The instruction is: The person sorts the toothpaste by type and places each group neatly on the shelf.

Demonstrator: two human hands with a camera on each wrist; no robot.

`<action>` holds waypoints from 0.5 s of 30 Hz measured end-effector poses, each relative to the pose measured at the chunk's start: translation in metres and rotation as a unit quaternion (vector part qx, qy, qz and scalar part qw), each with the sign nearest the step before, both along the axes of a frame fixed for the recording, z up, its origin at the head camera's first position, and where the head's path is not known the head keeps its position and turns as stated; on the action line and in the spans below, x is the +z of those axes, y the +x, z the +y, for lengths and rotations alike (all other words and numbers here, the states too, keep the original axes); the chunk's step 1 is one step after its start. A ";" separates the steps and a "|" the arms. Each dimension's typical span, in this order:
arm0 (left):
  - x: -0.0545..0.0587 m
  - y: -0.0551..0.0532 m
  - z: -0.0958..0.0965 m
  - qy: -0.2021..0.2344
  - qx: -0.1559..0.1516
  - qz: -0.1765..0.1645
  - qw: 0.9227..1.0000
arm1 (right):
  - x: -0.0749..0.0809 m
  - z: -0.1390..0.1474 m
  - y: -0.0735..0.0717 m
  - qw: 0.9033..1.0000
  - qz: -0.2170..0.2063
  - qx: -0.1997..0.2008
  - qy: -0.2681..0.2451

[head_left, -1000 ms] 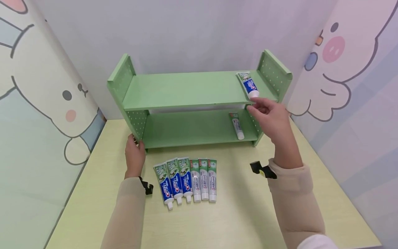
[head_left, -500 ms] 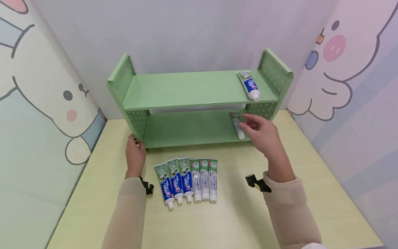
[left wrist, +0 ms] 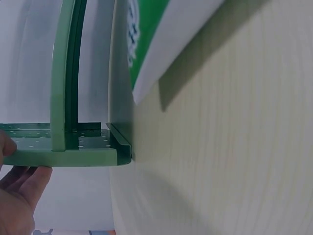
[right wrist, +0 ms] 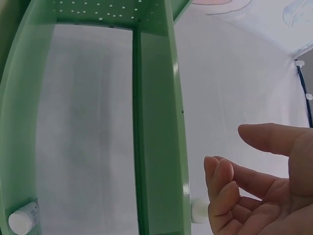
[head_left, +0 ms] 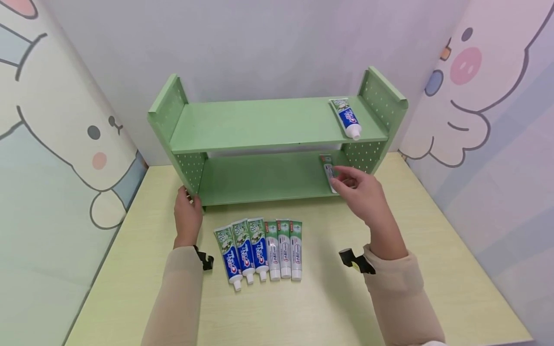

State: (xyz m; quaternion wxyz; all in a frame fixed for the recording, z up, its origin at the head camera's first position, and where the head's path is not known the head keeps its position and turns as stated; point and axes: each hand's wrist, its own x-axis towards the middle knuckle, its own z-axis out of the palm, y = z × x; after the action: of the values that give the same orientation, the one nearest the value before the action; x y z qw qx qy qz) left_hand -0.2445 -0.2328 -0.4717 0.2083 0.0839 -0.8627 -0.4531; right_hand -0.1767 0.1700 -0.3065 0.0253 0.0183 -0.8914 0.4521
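My left hand [head_left: 188,218] grips the lower left side of a green two-tier shelf [head_left: 259,126], thumb and fingers on opposite faces of the panel [left wrist: 88,157]. My right hand [head_left: 361,194] is at the right of the lower tier, thumb and fingers apart and nothing between them. Its fingertips overlap a white-and-green toothpaste tube [head_left: 327,169] lying there, partly covering its cap end. A blue-and-green toothpaste tube [head_left: 347,117] lies on the upper tier near the right panel, cap forward. In the right wrist view, the thumb and fingers of the right hand [right wrist: 264,186] are spread apart.
In front of the shelf, several toothpaste tubes lie side by side on the pale table [head_left: 329,307]: blue-and-green ones [head_left: 243,250] at left, white-and-green ones [head_left: 283,250] at right. Walls with cartoon animals [head_left: 467,96] flank the table.
My right hand has moved down from the cap of the upper-tier tube to the tube on the lower tier. The left hand stays on the shelf's side.
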 end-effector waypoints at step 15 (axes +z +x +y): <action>-0.003 -0.002 -0.001 -0.006 0.002 0.001 1.000 | -0.038 -0.014 -0.026 0.994 -0.068 0.065 0.058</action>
State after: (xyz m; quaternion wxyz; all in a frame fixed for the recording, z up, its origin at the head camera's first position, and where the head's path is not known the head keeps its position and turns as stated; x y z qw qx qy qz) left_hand -0.2461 -0.2336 -0.4744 0.2111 0.0840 -0.8650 -0.4474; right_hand -0.2029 0.1561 -0.3449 -0.0658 0.0468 -0.9128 0.4003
